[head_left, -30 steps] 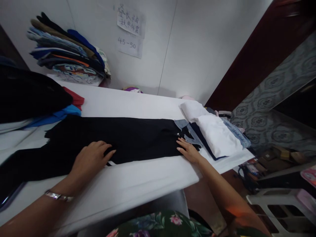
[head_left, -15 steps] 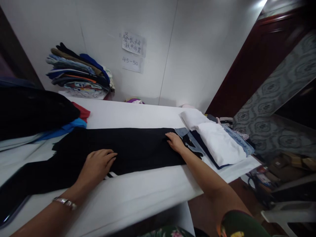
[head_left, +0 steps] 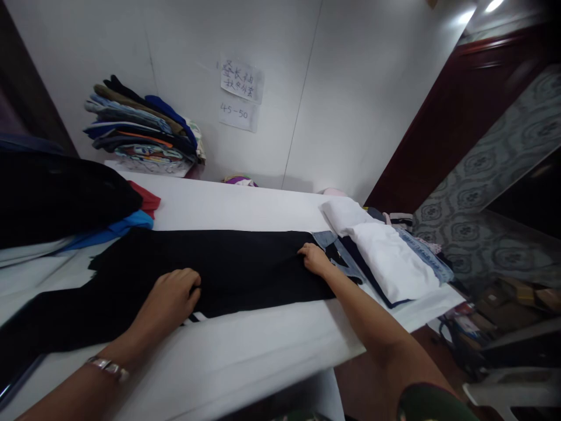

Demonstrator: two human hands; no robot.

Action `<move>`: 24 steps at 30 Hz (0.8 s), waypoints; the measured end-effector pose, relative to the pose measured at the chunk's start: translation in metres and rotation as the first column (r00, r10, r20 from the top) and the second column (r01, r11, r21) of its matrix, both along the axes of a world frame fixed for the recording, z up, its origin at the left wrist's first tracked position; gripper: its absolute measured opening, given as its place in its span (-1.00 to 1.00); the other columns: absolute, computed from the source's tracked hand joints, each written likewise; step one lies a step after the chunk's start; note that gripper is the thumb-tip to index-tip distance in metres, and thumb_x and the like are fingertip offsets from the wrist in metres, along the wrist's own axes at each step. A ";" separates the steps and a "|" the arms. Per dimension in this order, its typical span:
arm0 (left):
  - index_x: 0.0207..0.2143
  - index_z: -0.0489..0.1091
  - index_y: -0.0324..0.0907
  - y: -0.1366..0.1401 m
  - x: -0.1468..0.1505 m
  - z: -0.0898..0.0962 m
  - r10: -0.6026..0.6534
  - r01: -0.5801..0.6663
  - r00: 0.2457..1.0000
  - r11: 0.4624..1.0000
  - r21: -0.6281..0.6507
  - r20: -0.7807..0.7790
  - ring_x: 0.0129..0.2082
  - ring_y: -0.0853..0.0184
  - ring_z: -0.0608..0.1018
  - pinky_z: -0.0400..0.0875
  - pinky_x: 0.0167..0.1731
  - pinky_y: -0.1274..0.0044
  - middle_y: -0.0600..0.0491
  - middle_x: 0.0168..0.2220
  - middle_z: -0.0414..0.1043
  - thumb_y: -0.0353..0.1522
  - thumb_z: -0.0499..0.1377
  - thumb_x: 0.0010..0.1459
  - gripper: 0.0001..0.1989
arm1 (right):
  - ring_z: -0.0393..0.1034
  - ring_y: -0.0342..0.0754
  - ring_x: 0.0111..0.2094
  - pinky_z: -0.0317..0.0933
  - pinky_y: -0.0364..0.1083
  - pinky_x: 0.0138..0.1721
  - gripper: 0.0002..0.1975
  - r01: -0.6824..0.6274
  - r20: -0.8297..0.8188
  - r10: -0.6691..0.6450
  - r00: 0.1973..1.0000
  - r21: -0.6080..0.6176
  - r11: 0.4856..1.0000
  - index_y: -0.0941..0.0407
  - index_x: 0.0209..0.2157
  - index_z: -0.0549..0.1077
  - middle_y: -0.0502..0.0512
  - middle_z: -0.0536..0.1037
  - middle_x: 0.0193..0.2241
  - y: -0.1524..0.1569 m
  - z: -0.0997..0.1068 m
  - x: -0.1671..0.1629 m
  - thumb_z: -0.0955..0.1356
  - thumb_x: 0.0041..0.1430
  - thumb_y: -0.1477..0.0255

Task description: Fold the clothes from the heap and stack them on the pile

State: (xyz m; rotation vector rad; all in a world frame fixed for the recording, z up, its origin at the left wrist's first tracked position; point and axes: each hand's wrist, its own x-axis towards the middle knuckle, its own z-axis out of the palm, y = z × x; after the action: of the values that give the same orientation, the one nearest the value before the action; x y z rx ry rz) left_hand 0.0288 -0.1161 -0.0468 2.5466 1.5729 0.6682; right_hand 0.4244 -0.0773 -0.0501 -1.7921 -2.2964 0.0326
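A black garment (head_left: 245,263) lies stretched lengthwise across the white table, with a long narrow part trailing to the lower left. My left hand (head_left: 174,295) is closed on the cloth near its front edge, fingers curled and thumb drawn in. Just below that hand, a bit of black-and-white striped trim (head_left: 197,317) shows. Toward the right end, my right hand (head_left: 314,258) pinches the black cloth with bent fingers. Beside it, grey-blue denim (head_left: 325,238) pokes out from under the garment's right end.
Folded white clothes (head_left: 381,251) lie on a pile at the table's right end. At left is a heap of black clothing (head_left: 61,199) with blue and red pieces. A folded clothes stack (head_left: 140,126) stands against the wall under paper notes (head_left: 241,82). The white table (head_left: 236,204) has its near edge below me.
Fingers of both hands have curled in from lying flatter on the cloth. The left hand has shifted slightly left. The garment lies nearly as before; the view has tilted a little.
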 end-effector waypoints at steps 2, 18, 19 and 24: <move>-0.48 0.29 -0.10 -0.001 0.001 0.002 -0.007 0.007 1.000 1.000 -0.005 -0.007 -0.39 0.17 0.48 0.30 -0.25 0.31 0.03 -0.47 0.43 -0.33 0.03 0.04 -0.91 | 0.41 -0.01 -0.13 0.28 -0.09 -0.06 -0.59 0.020 -0.029 -0.020 0.999 0.008 1.000 0.09 -0.20 0.59 0.12 0.57 -0.22 0.010 0.005 -0.002 0.22 0.04 0.69; -0.28 0.41 -0.13 -0.004 -0.001 0.005 -0.025 0.026 1.000 0.996 -0.082 0.013 -0.40 0.23 0.50 0.32 -0.24 0.33 0.06 -0.43 0.49 -0.35 0.06 -0.02 -0.77 | 0.07 0.14 0.30 0.03 0.21 0.23 -0.57 0.192 -0.050 -0.196 0.979 -0.071 0.979 0.12 0.16 0.33 0.29 0.24 0.26 0.043 -0.021 -0.005 0.24 0.29 0.34; -0.24 0.43 -0.13 -0.003 -0.002 0.004 -0.028 0.030 0.999 0.995 -0.091 0.025 -0.38 0.22 0.51 0.33 -0.23 0.33 0.05 -0.41 0.50 -0.34 0.06 -0.02 -0.73 | 0.09 0.13 0.29 0.06 0.19 0.22 -0.57 0.187 -0.050 -0.191 0.980 -0.072 0.980 0.11 0.15 0.34 0.27 0.25 0.25 0.044 -0.018 -0.005 0.25 0.28 0.34; -0.19 0.46 -0.12 -0.002 -0.006 0.001 -0.034 0.042 0.997 0.993 -0.111 0.073 -0.33 0.21 0.53 0.35 -0.22 0.34 0.05 -0.38 0.51 -0.29 0.07 0.02 -0.69 | 0.02 0.07 0.32 -0.01 0.12 0.28 -0.57 0.108 -0.128 -0.092 0.988 0.122 0.987 0.16 0.16 0.34 0.25 0.25 0.25 0.047 0.004 0.003 0.19 0.29 0.42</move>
State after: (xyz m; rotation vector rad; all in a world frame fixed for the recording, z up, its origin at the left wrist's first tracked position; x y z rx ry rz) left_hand 0.0232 -0.1185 -0.0457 2.4376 1.4918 0.6395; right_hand 0.4274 -0.0305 -0.0456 -1.7862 -2.0735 -0.0220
